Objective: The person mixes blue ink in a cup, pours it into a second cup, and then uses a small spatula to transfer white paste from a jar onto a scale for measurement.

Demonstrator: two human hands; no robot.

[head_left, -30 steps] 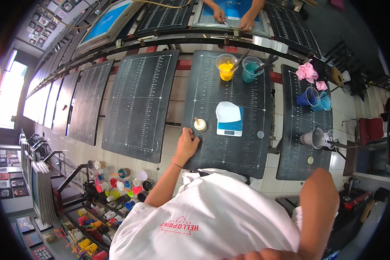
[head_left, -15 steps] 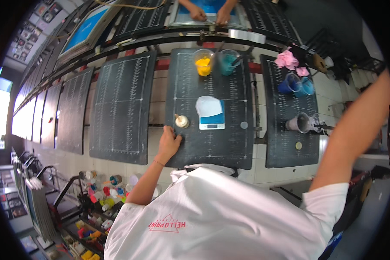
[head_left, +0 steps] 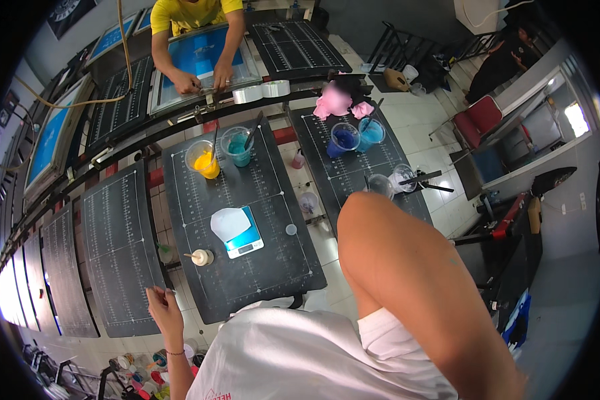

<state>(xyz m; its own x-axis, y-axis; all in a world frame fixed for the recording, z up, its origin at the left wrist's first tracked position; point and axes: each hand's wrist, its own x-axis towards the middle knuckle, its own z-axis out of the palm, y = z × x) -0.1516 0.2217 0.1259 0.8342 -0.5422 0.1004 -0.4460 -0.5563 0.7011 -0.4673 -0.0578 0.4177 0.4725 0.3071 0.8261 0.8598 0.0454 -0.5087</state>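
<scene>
My left hand (head_left: 165, 310) is at the near left, beside the gap between two dark gridded boards. Its fingers are apart and nothing is in them. The closest small item is a white pot (head_left: 203, 257) with a short stick across it. Farther right on the same board (head_left: 260, 291) lies a digital scale (head_left: 249, 248) with a white sheet (head_left: 231, 224) on top. My right arm (head_left: 407, 260) is bent, its elbow over the right-hand board; the hand itself is out of the picture.
Cups of yellow ink (head_left: 206, 160) and teal ink (head_left: 238, 147) stand at the board's far end. Dark blue (head_left: 342, 141) and light blue (head_left: 371, 135) cups, clear cups (head_left: 405, 179) and a pink cloth (head_left: 333, 101) are on the right board. A co-worker (head_left: 197, 13) handles a screen frame (head_left: 248, 67) opposite.
The view has swung to the right and tilted. My left hand has come off the board's left edge. My right arm, stretched out before, is now folded at the elbow.
</scene>
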